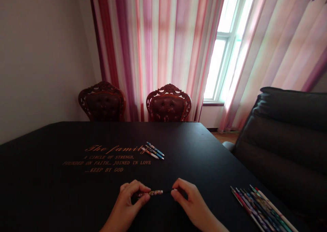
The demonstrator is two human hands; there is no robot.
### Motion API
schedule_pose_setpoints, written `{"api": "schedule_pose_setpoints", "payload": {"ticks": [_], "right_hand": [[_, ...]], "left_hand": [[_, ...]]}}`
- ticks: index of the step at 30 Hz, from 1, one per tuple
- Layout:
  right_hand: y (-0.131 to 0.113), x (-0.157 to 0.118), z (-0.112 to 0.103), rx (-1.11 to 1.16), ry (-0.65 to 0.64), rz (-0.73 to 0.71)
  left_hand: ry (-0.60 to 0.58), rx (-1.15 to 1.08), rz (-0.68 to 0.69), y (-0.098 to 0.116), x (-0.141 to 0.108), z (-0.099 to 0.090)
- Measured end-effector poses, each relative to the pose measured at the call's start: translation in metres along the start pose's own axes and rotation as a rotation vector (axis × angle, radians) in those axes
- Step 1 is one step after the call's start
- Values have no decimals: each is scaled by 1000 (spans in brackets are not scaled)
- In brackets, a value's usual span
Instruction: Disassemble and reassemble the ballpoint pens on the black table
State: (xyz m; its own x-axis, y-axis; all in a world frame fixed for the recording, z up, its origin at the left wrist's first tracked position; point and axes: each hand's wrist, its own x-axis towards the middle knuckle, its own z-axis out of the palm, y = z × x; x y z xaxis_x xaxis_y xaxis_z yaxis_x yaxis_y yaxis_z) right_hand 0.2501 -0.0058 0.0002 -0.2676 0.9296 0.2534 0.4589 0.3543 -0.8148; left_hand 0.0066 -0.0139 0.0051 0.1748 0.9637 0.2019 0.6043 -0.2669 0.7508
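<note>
Low over the black table (63,198), my left hand (130,199) pinches a pen barrel (155,192) with a colourful pattern and a pale right end. A thin dark piece (167,191), which looks like a pen's inner part, spans the short space between that end and my right hand (189,195). My right thumb and forefinger are closed at its far end, with a small pale bit showing at the fingertips. Beyond my hands lie several pens (154,151) in blue, white and orange, side by side.
Several more pens and long slim sticks (260,208) lie in a row at the table's right edge. Gold lettering (109,163) marks the tabletop. Two carved chairs (168,104) stand behind it, before striped curtains (158,48). A dark leather seat (286,140) is at right.
</note>
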Motion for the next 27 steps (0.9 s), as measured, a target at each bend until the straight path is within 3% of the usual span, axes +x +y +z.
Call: {"api": "schedule_pose_setpoints", "payload": {"ticks": [4, 10, 15, 21, 27], "right_hand": [[-1, -1, -1, -53, -36, -35], [-4, -2, -2, -9, 22, -31], [-3, -1, -2, -76, -38, -65], [-2, -1, -2, -31, 6, -51], [1, -1, 3, -79, 1, -63]], "left_hand": [[-4, 1, 12, 0, -1, 0], [3, -22, 2, 1, -1, -1], [-1, 8, 56, 2, -1, -1], [2, -26, 15, -1, -1, 0], [-3, 128, 227, 2, -2, -2]]}}
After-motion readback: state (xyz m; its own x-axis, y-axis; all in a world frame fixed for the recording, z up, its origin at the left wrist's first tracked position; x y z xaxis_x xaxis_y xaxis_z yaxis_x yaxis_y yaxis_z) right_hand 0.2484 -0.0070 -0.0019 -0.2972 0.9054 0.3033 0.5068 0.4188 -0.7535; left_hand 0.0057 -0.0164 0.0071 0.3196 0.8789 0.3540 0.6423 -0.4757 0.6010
